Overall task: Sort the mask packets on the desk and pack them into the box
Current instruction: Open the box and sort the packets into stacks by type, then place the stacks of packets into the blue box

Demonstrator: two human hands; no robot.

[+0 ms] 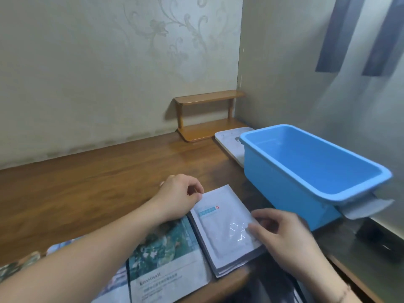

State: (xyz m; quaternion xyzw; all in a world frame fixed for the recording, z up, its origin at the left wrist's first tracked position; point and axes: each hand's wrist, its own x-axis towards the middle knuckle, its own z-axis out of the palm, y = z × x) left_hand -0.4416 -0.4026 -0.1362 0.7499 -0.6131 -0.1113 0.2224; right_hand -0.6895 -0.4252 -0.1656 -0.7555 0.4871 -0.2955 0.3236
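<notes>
On the counter (91, 171), head view, items as follows.

Item 1: stack of white mask packets (223, 228), lying flat near the counter's front edge, long axis running from near-left to far-right toward the box. Top packet white with a pale blue label and a faint line pattern; darker edges of further packets show beneath it.

Item 2: left hand (179, 195), at the stack's far-left corner. Its fingers (194, 189) are curled, thumb and forefinger seemingly pinching the corner of the top packet.

Item 3: right hand (282, 235), on the stack's right long edge, fingers bent, tips resting on the top packet; whether the thumb wraps under the edge cannot be told.

Item 4: green printed mask packets (166, 254), lying just left of the white stack, under the left forearm, touching or overlapping its edge. More of them trail off toward the left of the frame, blurred.

Item 5: blue box (306, 171), open-topped, nothing visible inside, up and to the right of the right hand's fingers, near but apart from the stack. Right hand is the nearer to it.

Item 6: white board (229, 141), behind the box, partly hidden.

Item 7: small wooden shelf (207, 114), against the wall, well beyond both hands.

Judgement: stack is being squared; the lift goes rightward and away.
</notes>
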